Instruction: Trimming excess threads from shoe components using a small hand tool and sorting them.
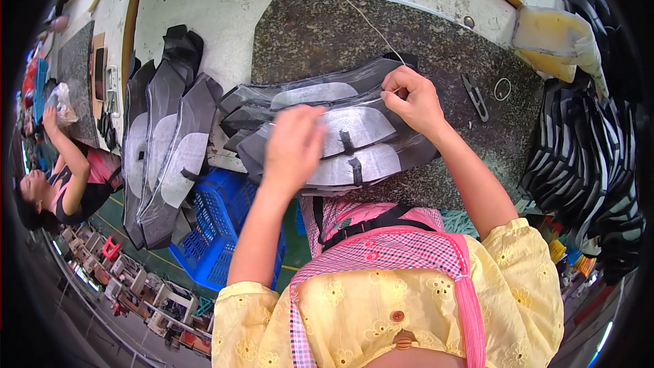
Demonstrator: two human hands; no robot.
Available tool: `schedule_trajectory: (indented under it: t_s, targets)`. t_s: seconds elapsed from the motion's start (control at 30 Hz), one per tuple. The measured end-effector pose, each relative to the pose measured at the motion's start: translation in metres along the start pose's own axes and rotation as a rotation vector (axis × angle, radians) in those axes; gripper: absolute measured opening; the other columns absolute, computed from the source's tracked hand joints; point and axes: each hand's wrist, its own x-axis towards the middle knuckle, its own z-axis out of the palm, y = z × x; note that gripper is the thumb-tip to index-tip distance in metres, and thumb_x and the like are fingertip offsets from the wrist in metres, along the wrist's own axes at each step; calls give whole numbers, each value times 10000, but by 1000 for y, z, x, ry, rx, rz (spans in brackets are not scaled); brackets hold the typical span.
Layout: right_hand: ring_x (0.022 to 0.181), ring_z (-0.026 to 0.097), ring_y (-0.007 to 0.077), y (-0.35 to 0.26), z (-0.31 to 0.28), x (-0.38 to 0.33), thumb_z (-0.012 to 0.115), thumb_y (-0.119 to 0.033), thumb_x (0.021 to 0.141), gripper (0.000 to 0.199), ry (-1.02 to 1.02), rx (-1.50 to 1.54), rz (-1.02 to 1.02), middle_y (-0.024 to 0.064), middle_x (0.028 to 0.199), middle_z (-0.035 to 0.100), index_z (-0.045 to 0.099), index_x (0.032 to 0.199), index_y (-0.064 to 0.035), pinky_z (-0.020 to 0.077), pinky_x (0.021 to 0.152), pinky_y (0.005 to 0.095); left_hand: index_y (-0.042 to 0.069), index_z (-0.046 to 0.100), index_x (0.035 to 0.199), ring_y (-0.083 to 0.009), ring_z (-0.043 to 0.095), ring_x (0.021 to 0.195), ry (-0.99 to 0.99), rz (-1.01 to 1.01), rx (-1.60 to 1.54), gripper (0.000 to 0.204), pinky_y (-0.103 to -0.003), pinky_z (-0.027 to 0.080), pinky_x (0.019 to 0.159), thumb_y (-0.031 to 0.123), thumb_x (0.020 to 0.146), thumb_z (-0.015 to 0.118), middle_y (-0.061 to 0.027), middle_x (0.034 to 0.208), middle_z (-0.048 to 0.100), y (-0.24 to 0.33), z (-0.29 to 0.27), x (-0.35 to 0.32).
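Observation:
Several black curved cut pieces (371, 129) with pale grey patches lie stacked in front of me on a dark speckled slab. They look like sewn shoe or bag parts. Small black tabs stand out on two of the patches. My right hand (414, 99) is closed at their right end, thumb and forefinger pinched on a thin pale cord (371, 24) that runs in from the far edge. Over the left part of the pieces is my left hand (296, 150), smeared by motion, so its fingers cannot be made out.
More black pieces (163, 136) lie at the left, above a blue plastic crate (214, 225). Thread snips (475, 97) and a white ring (502, 88) rest on the slab (306, 34). Piled black parts (572, 163) and a yellowish bag-covered block (552, 34) stand right. Another person (68, 177) works far left.

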Motion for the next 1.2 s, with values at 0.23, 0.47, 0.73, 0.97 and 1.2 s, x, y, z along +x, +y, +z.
schedule_trajectory:
  t_s: [0.23,0.47,0.73,0.97,1.2]
  targets:
    - [627,581,233,7,5,-5,658,-107,668,117,186,-151,-103,47,831,545,556,678,-51,469,572,346,14,610,972,-278,536,852,-57,21,130,247,-360,458,748,148,769,646,-105,914,564,13,15,11]
    - [632,590,251,8,2,-11,658,-122,648,132,205,-271,-181,45,862,543,537,649,-67,486,563,370,-8,591,989,-249,512,878,-210,151,170,348,-357,459,735,221,735,654,-82,876,537,31,49,31]
    - [631,593,262,8,-1,-5,673,-146,637,152,177,-306,-67,55,866,541,543,679,-81,484,564,391,28,605,874,-202,516,837,-244,294,419,233,-318,451,639,177,696,635,-38,819,506,39,53,34]
    - [892,504,302,26,-61,2,548,36,627,230,637,-639,-337,95,901,550,558,813,-100,407,792,393,52,601,952,-252,520,840,-419,202,403,255,-359,474,683,172,728,623,-66,867,535,37,51,54]
    - [933,507,331,86,-104,-75,747,-126,656,625,457,-538,111,135,1008,519,469,1213,-79,427,797,394,58,610,818,-256,531,849,-223,479,105,97,-360,479,694,128,752,609,-78,846,536,54,85,118]
